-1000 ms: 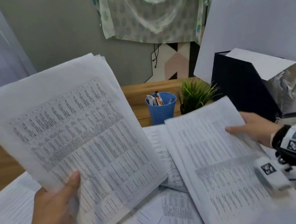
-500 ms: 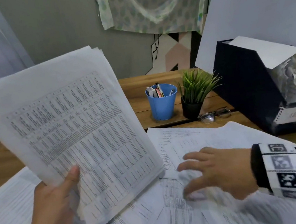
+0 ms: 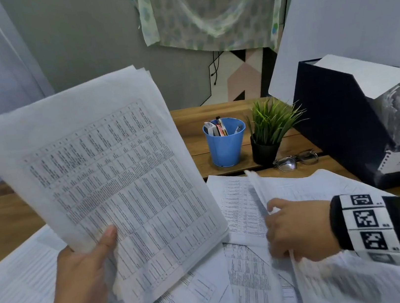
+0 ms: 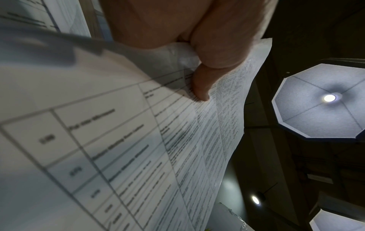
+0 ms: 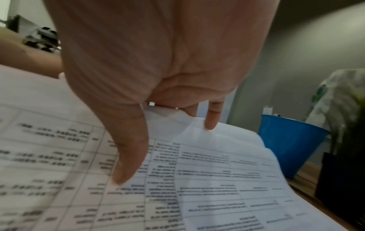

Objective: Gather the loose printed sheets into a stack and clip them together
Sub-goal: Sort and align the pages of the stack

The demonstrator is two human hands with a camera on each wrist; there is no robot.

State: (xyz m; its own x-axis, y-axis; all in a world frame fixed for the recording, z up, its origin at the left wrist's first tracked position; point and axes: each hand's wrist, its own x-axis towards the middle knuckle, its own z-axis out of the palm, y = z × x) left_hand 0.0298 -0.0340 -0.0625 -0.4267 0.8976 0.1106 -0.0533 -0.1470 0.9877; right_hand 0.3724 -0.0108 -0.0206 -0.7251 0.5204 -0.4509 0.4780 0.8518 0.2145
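The right hand (image 3: 298,231) is now pinching a loose sheet (image 3: 260,194) it was pressing flat, peeling its left edge up off the scattered pile.

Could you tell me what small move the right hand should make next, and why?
Probably carry the lifted sheet across onto the stack held up by the left hand: the right hand already pinches its edge, and more loose sheets remain on the desk.

Left hand (image 3: 83,277) raised, thumb pressed forward (fingers hidden); right hand (image 3: 299,230) low, fingers pinching.
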